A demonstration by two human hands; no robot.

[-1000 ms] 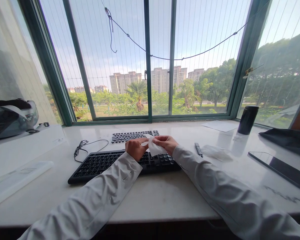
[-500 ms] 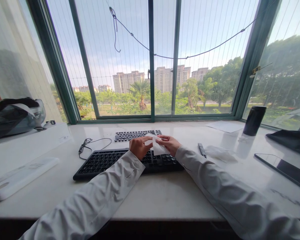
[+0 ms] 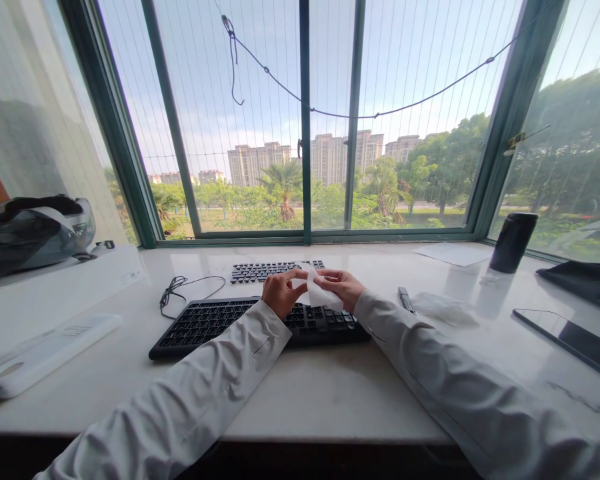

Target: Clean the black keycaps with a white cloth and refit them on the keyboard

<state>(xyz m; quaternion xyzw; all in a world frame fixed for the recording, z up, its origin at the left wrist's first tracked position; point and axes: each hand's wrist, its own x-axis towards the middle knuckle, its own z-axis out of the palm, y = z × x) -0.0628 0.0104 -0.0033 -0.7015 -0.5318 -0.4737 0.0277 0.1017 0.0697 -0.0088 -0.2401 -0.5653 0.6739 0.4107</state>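
Observation:
Over the black keyboard (image 3: 200, 323), a thin white tissue (image 3: 321, 297) is held between my two hands. My left hand (image 3: 279, 293) pinches at its left edge with thumb and index finger. On the other side, my right hand (image 3: 347, 290) is closed on the tissue, which hangs down below the fingers. Whether a small piece is wrapped in the tissue is hidden. The keyboard's left part shows dark sockets, seemingly without keycaps. Behind it, rows of loose black keycaps (image 3: 260, 272) lie laid out on the white tabletop (image 3: 290, 400).
A coiled cable (image 3: 173, 293) lies left of the keycaps. To the right are a small dark tool (image 3: 406, 300), a crumpled clear plastic bag (image 3: 445, 309), a phone (image 3: 570, 340) and a black bottle (image 3: 513, 243). A white case (image 3: 50, 353) is at left.
The tissue has been shifted and bunched slightly between my fingers. Both hands stay at nearly the same place over the keyboard; the view has moved a little.

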